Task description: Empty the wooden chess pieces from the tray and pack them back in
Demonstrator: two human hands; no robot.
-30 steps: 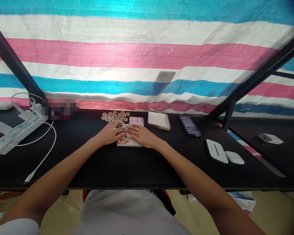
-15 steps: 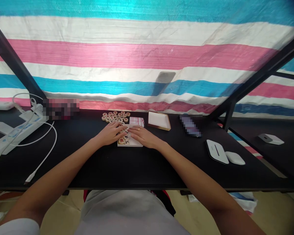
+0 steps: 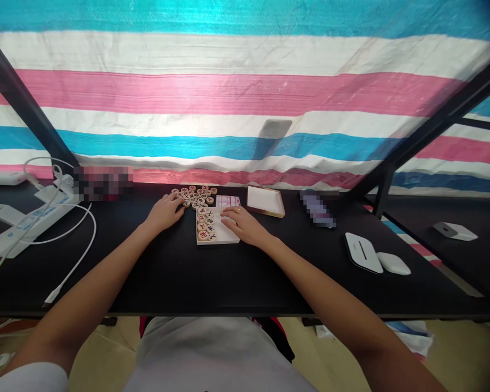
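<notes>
A shallow white box (image 3: 227, 235) lies in front of me on the black desk. Two columns of round Chinese chess pieces (image 3: 203, 235), with red and black characters, fill its left side. My right hand (image 3: 245, 225), a ring on one finger, rests over the box's right part with fingers stretched out and nothing held. At the left edge of a loose heap of Chinese chess pieces (image 3: 194, 197) is my left hand (image 3: 164, 213). Its fingers are slightly bent and apart, the fingertips touching pieces there.
Behind the box lies a folded red-and-white sheet (image 3: 227, 201); beside it is a box lid (image 3: 265, 200). Farther right are a blurred dark object (image 3: 317, 209), a white flat device (image 3: 362, 253) and a white mouse-like object (image 3: 394, 263). A power strip (image 3: 28, 228) with white cables stands left.
My left hand has moved from the box leftward to the heap of pieces. My right hand has shifted slightly right, and the pieces in the box show more fully.
</notes>
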